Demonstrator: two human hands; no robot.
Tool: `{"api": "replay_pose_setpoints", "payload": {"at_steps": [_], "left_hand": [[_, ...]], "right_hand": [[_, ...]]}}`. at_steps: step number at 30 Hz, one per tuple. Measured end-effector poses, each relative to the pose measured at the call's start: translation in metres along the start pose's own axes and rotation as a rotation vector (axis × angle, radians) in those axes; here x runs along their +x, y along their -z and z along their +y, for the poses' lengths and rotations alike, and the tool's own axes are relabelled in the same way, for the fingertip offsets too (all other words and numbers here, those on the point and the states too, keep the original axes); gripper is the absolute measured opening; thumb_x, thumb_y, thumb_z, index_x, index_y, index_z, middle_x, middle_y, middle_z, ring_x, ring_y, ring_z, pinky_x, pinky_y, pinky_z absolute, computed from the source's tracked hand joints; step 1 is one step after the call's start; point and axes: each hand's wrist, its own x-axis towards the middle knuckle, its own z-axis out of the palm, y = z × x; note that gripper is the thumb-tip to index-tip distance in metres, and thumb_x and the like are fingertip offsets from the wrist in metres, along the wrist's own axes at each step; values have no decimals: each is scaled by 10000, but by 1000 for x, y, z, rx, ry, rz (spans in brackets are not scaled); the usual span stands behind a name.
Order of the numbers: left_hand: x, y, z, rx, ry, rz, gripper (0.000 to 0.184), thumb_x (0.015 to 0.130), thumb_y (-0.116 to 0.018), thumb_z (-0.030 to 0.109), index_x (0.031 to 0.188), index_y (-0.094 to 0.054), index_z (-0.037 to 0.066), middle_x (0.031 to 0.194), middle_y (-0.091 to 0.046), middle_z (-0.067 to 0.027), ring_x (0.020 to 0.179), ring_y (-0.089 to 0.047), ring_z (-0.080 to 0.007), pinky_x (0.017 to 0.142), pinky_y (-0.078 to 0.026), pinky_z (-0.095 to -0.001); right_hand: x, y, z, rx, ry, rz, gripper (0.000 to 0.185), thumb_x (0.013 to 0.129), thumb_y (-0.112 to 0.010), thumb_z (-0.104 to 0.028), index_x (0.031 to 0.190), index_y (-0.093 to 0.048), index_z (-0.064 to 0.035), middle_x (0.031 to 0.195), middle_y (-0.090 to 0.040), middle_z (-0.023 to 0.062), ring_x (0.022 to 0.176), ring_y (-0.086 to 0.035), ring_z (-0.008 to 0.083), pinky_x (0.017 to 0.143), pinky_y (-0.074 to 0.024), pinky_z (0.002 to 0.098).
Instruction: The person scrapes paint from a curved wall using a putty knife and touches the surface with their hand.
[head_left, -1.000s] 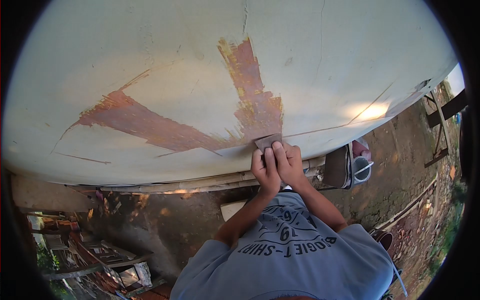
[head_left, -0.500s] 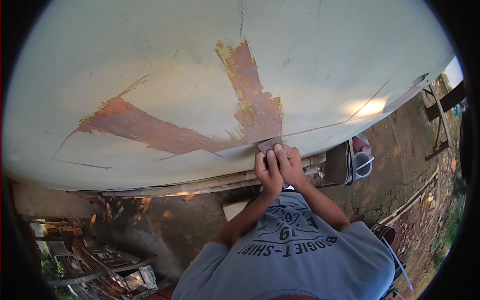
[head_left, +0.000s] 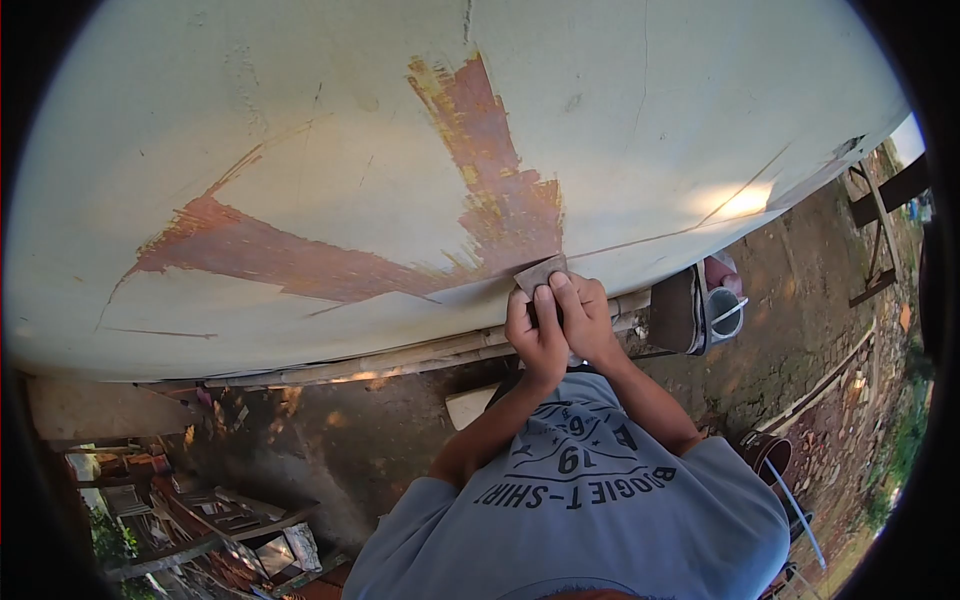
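One pale, curved panel (head_left: 650,130) fills the upper part of the view, from the left edge to the right. On its left side lies a reddish-brown patch (head_left: 260,250) with ragged edges, slanting down toward the middle. Below the panel at far left is a flat tan slab (head_left: 110,405), and lower down a heap of broken wood (head_left: 230,540). Light-coloured poles (head_left: 400,362) run along under the panel's bottom edge, and a pale board (head_left: 470,408) lies on the ground beside the left forearm.

Near the middle, a second reddish-brown patch (head_left: 490,165), flecked with yellow, climbs the panel; its lower end meets the first. At that lower end is a small, flat, greyish-brown plate (head_left: 540,274), its far edge at the panel. The left hand (head_left: 537,345) and the right hand (head_left: 590,320) hold it together, side by side, thumbs laid on its face (both nails point toward the panel). The fingers (head_left: 516,312) of each hand are closed on the plate, bent in beneath it, their tips hidden. Under the hands spreads a blue-grey T-shirt (head_left: 600,520) with dark lettering.

Farther right, a dark container (head_left: 675,315) stands just beside a grey bucket (head_left: 724,318) with a light handle. Lower right is a brown pail (head_left: 770,455) near a thin pale-blue stick (head_left: 797,515). At far right stands a wooden frame (head_left: 880,240).
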Motion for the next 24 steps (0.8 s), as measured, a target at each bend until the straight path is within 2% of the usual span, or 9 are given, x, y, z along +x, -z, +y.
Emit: {"api": "replay_pose_setpoints", "payload": {"at_steps": [3,6,11,14,16,20,24], "left_hand": [[-4,1,-28,-23,-2,41,214,1038,-492,147,864,-489,22,783,-529,5,738,-444,-43,633,-405,-236],[11,-6,13,-48,-57,30,210,1037,-490,143,866,-493,21,784,-532,9,735,-446,-43,630,-407,-238],[1,-1,-8,-18,-22,28,209,1037,-484,132,859,-483,22,803,-543,6,757,-466,-43,650,-425,-237],[6,-5,-1,-51,-40,37,210,1040,-480,132,864,-478,17,811,-555,-4,761,-478,-44,653,-427,-233],[11,-2,26,-17,-39,-2,213,1041,-475,132,863,-476,16,815,-558,-9,760,-483,-46,654,-427,-230],[7,-4,4,17,-58,14,203,1041,-480,139,887,-490,6,804,-549,-10,751,-475,-48,647,-419,-231],[22,-11,36,-41,-87,17,215,1039,-486,136,861,-478,14,786,-528,1,733,-449,-41,623,-406,-235]], "right_hand": [[-1,0,12,-72,28,24,368,1026,-486,-180,738,-577,30,595,-560,21,594,-476,51,538,-430,263],[6,-2,-23,-82,59,-5,369,1023,-491,-172,722,-566,28,592,-561,29,594,-472,52,533,-424,266],[0,-3,-2,-24,43,21,362,1023,-490,-170,727,-566,23,596,-557,31,594,-467,54,532,-418,264],[7,-3,-9,-28,75,8,360,1025,-489,-173,734,-570,24,599,-554,25,601,-465,52,533,-418,266],[9,-6,-43,-5,52,-14,360,1024,-492,-176,738,-574,27,601,-556,26,605,-467,53,533,-419,268],[3,-3,-11,-23,37,20,357,1024,-491,-171,740,-573,29,595,-550,26,591,-460,56,525,-415,271],[7,-5,-30,-32,78,0,360,1025,-493,-182,744,-574,29,593,-546,28,595,-459,57,524,-415,271]]}}
